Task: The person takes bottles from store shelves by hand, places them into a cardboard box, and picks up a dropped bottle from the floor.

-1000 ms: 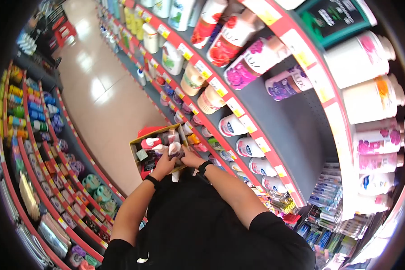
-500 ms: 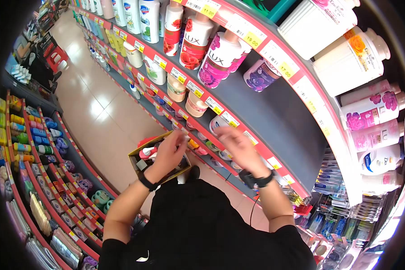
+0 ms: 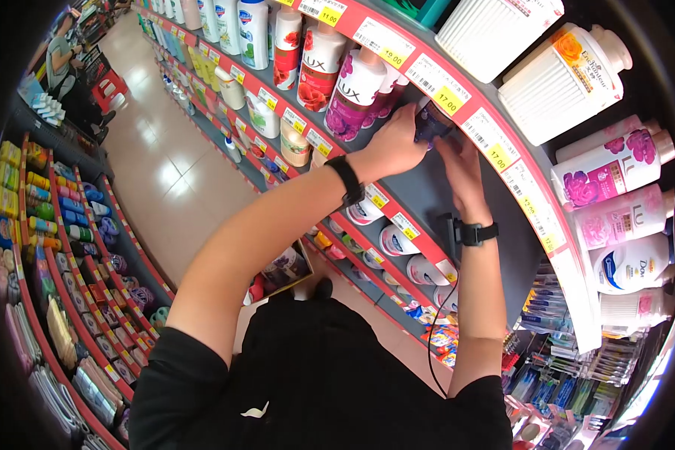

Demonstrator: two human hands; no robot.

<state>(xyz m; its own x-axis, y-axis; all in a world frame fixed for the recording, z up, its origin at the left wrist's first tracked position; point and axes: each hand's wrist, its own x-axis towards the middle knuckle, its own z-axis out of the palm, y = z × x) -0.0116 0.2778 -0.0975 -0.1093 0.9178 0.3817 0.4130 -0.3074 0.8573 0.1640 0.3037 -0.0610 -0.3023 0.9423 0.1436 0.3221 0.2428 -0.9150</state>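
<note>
On the dark shelf, a purple Lux pump bottle [image 3: 432, 122] is partly covered by my hands and the price strip above. My left hand [image 3: 399, 146] reaches across from the left, its fingers curled round the near side of this bottle. From below, my right hand [image 3: 463, 174] meets its lower right side with the thumb, while its other fingertips are partly hidden under the upper shelf edge. Just left of my left hand stands a white and magenta Lux bottle [image 3: 355, 94], then a red and white Lux bottle [image 3: 324, 67].
Red price strips [image 3: 495, 146] edge the curved shelves. White bottles [image 3: 561, 82] stand on the upper shelf, and pink Lux bottles [image 3: 615, 176] farther right. Below, an open carton [image 3: 298, 279] sits on the tiled floor. A person [image 3: 61, 60] is down the aisle. A cable hangs by my right arm.
Both hands have moved up and right, from above the carton and lower shelf edge to the purple Lux bottle. The view has shifted slightly, and my left arm now covers part of the carton.
</note>
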